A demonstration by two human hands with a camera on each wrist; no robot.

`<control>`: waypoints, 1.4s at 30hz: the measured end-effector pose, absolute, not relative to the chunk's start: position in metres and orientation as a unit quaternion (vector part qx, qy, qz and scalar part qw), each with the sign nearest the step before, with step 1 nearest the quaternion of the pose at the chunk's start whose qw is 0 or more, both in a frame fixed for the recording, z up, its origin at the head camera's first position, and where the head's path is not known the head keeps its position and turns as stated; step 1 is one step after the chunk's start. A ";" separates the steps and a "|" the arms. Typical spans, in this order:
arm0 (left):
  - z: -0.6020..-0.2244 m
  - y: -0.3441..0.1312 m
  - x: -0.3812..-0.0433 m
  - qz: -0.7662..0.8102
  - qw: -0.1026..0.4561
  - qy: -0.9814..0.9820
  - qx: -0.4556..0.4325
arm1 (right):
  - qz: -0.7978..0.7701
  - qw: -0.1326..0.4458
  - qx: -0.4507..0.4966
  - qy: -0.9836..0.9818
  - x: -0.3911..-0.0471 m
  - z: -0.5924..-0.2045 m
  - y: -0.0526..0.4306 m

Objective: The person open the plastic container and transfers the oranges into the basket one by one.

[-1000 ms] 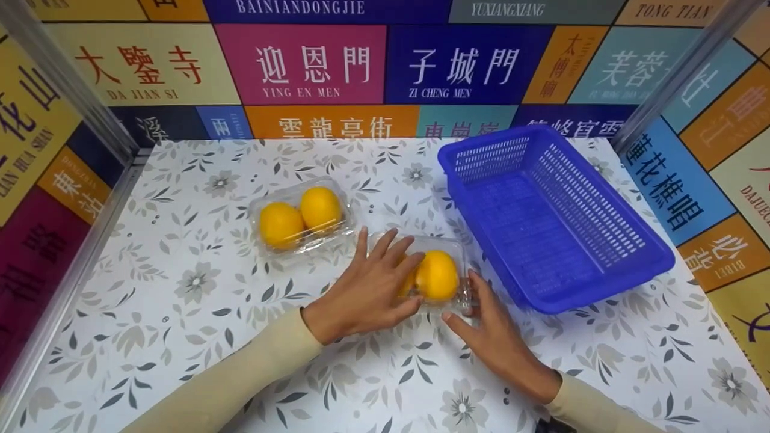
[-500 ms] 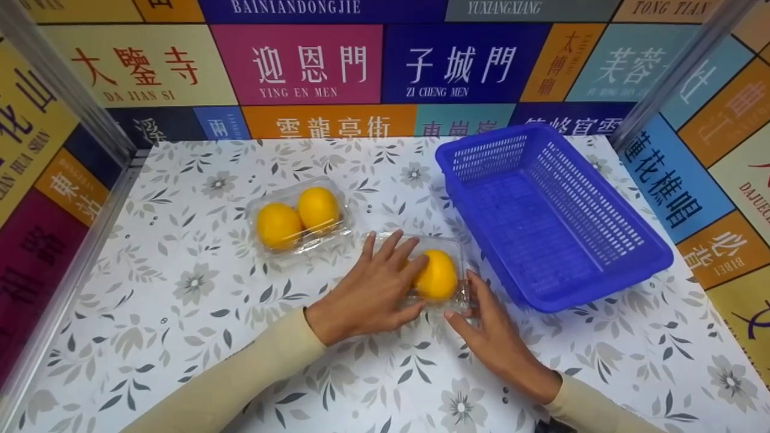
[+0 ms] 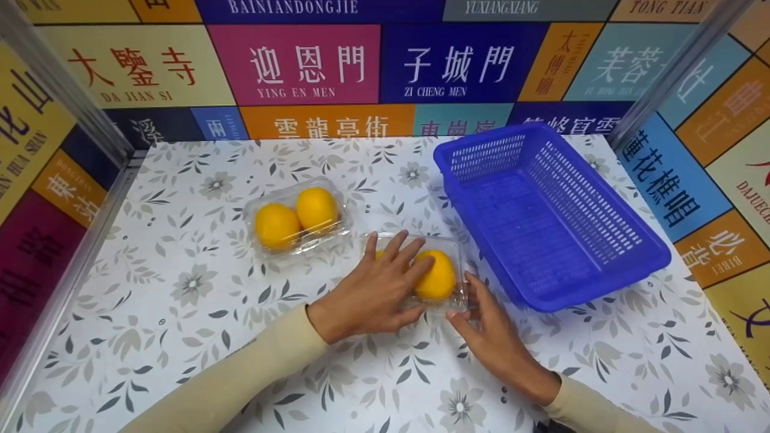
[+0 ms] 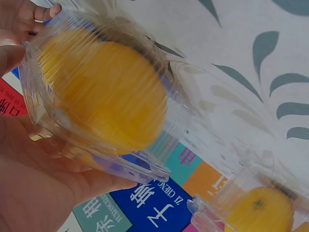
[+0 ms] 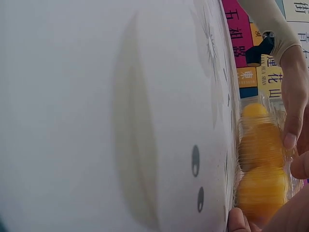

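Observation:
A clear plastic clamshell box [image 3: 448,243] with two yellow-orange oranges [image 3: 437,275] stands near the middle of the table, its lid down. My left hand [image 3: 376,288] lies across the lid's left part with spread, nearly straight fingers, hiding most of one orange. At the box's right end, my right hand [image 3: 496,337] holds the near corner between thumb and fingers. Through the plastic, an orange [image 4: 111,96] fills much of the left wrist view. In the right wrist view, the oranges [image 5: 263,188] show between the hands, with a right fingertip [image 5: 236,220] beneath the box's end.
A second clear box [image 3: 264,198] with two oranges sits to the left and farther back. A blue slotted plastic basket [image 3: 529,234] stands at the right, close beside the right hand. Printed panels [image 3: 313,63] wall the table's back and sides.
My left hand has shifted slightly to the right over the lid, covering more of the left orange's right side. My right hand and the box stay nearly still.

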State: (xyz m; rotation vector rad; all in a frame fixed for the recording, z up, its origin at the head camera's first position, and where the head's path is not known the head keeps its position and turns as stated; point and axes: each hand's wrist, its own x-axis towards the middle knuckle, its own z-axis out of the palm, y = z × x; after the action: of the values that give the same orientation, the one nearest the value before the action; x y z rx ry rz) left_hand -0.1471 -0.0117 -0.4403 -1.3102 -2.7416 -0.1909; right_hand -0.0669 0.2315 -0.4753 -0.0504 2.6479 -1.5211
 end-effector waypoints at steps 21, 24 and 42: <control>-0.430 -0.001 -0.150 -0.023 0.050 -0.892 -0.449 | -0.499 0.026 -0.021 0.866 -0.066 -0.475 0.228; -0.427 0.002 -0.151 -0.017 0.054 -0.891 -0.450 | -0.513 0.018 -0.022 0.858 -0.066 -0.476 0.225; -0.425 0.009 -0.152 0.003 0.081 -0.883 -0.461 | -0.511 0.002 -0.030 0.859 -0.065 -0.479 0.221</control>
State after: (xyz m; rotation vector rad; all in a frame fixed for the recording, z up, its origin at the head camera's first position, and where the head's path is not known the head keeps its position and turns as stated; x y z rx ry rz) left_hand -0.1518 0.0089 -0.4248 -1.3792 -2.6404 0.0099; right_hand -0.0652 0.2211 -0.4789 -0.0952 2.6965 -1.6028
